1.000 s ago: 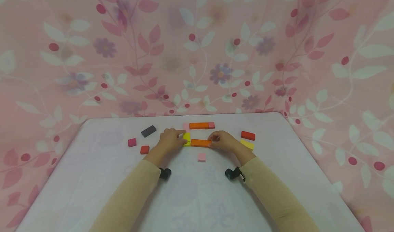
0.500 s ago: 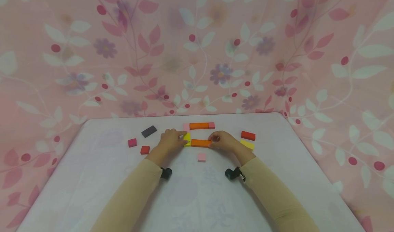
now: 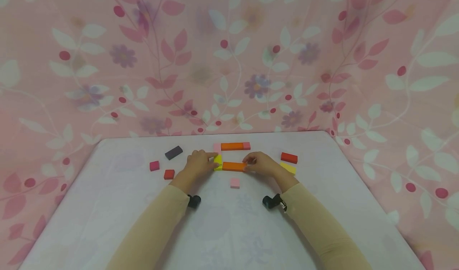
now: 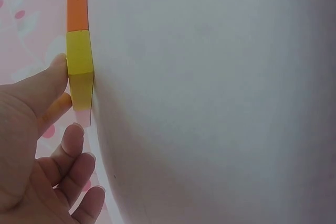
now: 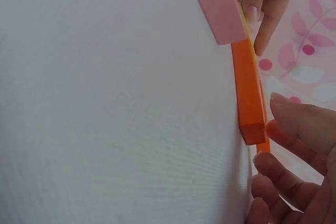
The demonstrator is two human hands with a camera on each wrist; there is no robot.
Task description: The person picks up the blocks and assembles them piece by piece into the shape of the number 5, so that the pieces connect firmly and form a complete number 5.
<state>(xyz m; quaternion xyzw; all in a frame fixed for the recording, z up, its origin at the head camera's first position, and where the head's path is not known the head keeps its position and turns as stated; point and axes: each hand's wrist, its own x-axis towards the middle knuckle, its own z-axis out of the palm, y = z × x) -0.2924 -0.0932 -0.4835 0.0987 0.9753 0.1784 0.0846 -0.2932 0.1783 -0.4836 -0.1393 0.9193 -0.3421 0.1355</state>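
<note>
My left hand (image 3: pixel 199 164) holds a yellow block (image 3: pixel 218 162) with thumb and index finger; the left wrist view shows its other fingers loosely curled beside the yellow block (image 4: pixel 81 90). An orange block (image 3: pixel 233 166) lies end to side against the yellow one. At its right end are the thumb and index finger of my right hand (image 3: pixel 263 164). In the right wrist view, the fingers close round the end of the orange block (image 5: pixel 249 98). Behind, a pink block (image 3: pixel 217 147) joins the yellow block's far end, with another orange block (image 3: pixel 231 146) and a small pink block (image 3: pixel 246 145) in line.
A loose pink block (image 3: pixel 234 183) lies in front. Left are a dark grey block (image 3: pixel 173 153), a magenta block (image 3: pixel 154 165) and a red block (image 3: pixel 169 174). Right are a red block (image 3: pixel 289 157) and a yellow block (image 3: pixel 288 168), partly behind the arm. A floral cloth (image 3: pixel 229 63) hangs behind.
</note>
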